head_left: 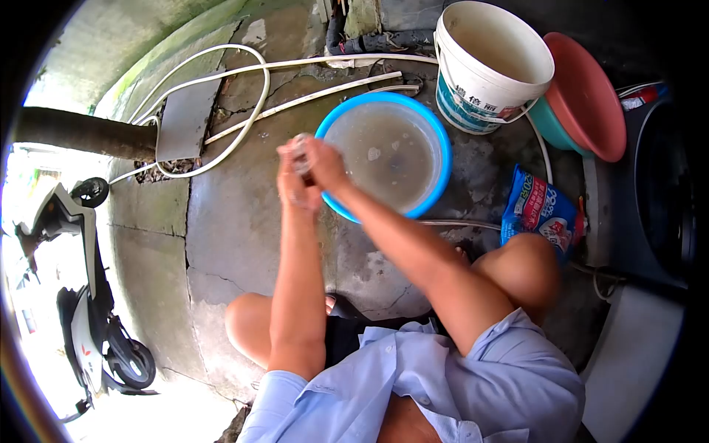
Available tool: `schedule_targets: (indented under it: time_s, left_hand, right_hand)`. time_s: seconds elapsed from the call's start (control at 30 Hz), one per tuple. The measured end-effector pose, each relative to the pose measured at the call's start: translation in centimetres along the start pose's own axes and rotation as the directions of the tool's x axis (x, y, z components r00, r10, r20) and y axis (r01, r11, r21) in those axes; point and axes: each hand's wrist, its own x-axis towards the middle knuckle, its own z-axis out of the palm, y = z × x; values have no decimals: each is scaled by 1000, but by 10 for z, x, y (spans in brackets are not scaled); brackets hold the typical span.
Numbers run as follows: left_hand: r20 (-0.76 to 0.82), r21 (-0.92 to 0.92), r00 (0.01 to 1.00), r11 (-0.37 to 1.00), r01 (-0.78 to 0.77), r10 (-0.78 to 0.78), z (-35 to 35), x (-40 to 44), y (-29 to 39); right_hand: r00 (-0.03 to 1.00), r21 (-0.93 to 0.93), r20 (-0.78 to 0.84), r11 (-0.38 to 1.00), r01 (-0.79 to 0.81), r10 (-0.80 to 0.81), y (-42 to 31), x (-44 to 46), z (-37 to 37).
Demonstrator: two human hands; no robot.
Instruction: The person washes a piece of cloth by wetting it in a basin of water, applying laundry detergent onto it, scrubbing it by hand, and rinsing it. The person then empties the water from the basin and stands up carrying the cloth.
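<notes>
My left hand (292,184) and my right hand (326,164) are pressed together just past the left rim of a blue-rimmed basin (446,159). Both look closed around something small and brownish between them, too blurred to name. Cloudy grey water (388,159) fills the basin, with a few patches of foam on its surface. My right wrist is close to the basin's lower left rim.
A white bucket (473,81) stands behind the basin, beside stacked red (583,96) and green basins. A blue detergent bag (543,210) leans near my right knee. A white hose (258,111) coils over the concrete floor. A scooter (92,310) stands far left.
</notes>
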Motion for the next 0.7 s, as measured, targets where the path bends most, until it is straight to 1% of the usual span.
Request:
schedule_targets:
  time_s: [0.03,0.07,0.1,0.17,0.2,0.23,0.27,0.3,0.33,0.37,0.4,0.43,0.5,0.53,0.57,0.6,0.63,0.67,0.7]
  left_hand:
    - [47,42,994,994,-101,99,-29,10,18]
    - [31,2,988,988,-151,151,-38,6,28]
    - [13,-34,979,979,-203,204,-46,-4,37]
    - [-12,-47,983,982,-183,182,-51,-24,42]
    - [-11,-28,994,994,-107,107,-45,-30,38]
    - [-15,-5,999,1000,-29,29,-39,-34,32]
    - [-159,162,987,985,55,-29,-32,-34,22]
    - [-162,158,986,986,50,-24,-14,-50,17]
    - [-217,178,976,982,58,-19,-13,-55,28]
    - [-259,194,966,979,64,-12,-12,-52,41]
    - [60,145,992,984,102,-112,-32,-38,66]
    - [378,108,908,982,152,-182,-75,-20,102]
    - [485,179,861,981,71,-151,-142,-15,146]
    - [406,189,907,981,41,-116,-144,-25,157]
    - [240,202,968,979,24,-73,-125,-37,157]
    - [48,235,999,972,4,-16,-100,-44,151]
    - [-112,296,992,955,-20,55,-75,-51,138]
    - [-216,349,970,937,-27,108,-52,-57,123]
    - [-257,358,957,933,-38,138,-34,-59,112]
  right_hand:
    - [998,179,-58,983,49,-39,-17,-24,22]
    - [958,70,-173,968,242,-227,-27,-43,47]
    - [872,-55,-264,909,413,-412,-32,-54,66]
    - [876,-60,-280,918,393,-393,-27,-50,80]
    - [874,-60,-293,920,387,-387,-21,-43,86]
    - [876,-170,-213,899,403,-433,5,-20,86]
    - [876,-272,-123,865,422,-466,44,11,83]
    - [875,-362,-23,820,443,-484,65,21,89]
    - [938,-151,-36,930,336,-345,61,8,102]
    - [978,60,-20,976,208,-207,52,-1,114]
    - [996,253,24,964,78,-86,40,-2,121]
    - [987,253,12,956,150,-159,21,-10,130]
    - [960,266,4,926,268,-279,-34,-57,157]
    - [941,274,-1,905,325,-338,-47,-68,166]
    - [922,267,-64,884,383,-381,-47,-59,169]
    - [900,254,-124,863,436,-419,-41,-39,171]
    - [874,238,-177,842,484,-453,-33,-23,173]
    - [951,375,-101,874,309,-293,-19,-6,175]
    - [990,485,-2,866,122,-138,4,16,178]
